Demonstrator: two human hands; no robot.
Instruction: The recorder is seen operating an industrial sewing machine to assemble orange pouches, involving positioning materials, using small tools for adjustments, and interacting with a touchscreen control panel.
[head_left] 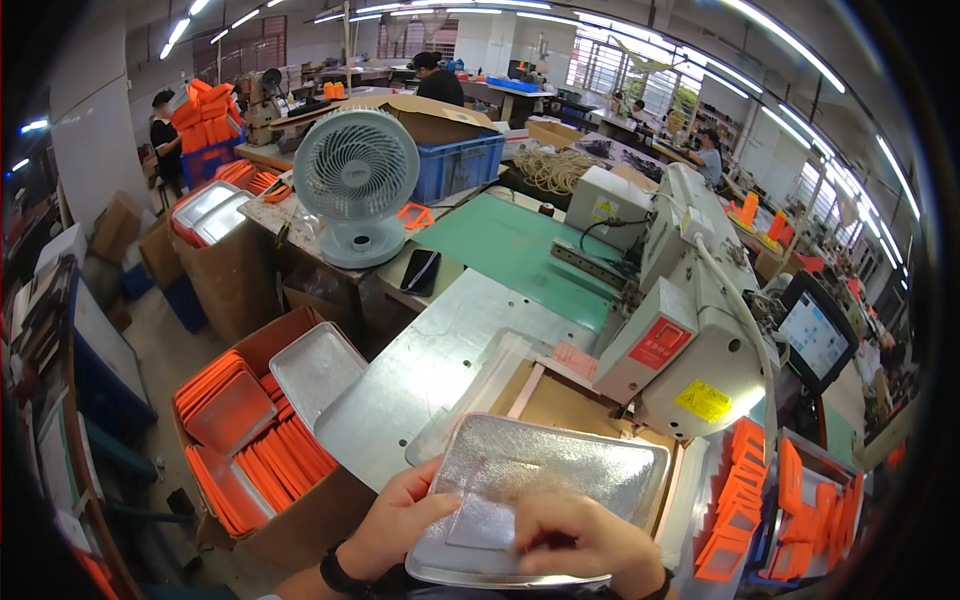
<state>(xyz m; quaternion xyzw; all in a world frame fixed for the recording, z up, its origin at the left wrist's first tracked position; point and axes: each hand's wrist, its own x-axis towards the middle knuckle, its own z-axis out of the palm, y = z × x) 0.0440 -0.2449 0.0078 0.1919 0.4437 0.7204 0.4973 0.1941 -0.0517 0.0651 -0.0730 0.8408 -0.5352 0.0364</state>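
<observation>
A silver, rectangular tray-like panel (600,465) with rounded corners and a rim is tilted in front of me at the sewing machine's near edge. My left hand (395,515) is closed on its left edge, thumb on top and fingers beneath. Over the panel's lower right part is my right hand (580,535), its fingers curled and smeared by motion, so whether it holds anything cannot be made out. A smaller rectangular outline shows on the panel's surface. Just beyond stands a large sewing machine (665,350) with a metal work plate (450,345).
At left, a cardboard box (330,520) holds orange-edged silver pieces; another silver panel (318,368) rests at its edge. A fan (357,170) and a phone (421,272) sit on the table beyond. Orange pieces (735,510) and a screen (815,330) are at right. People work farther back.
</observation>
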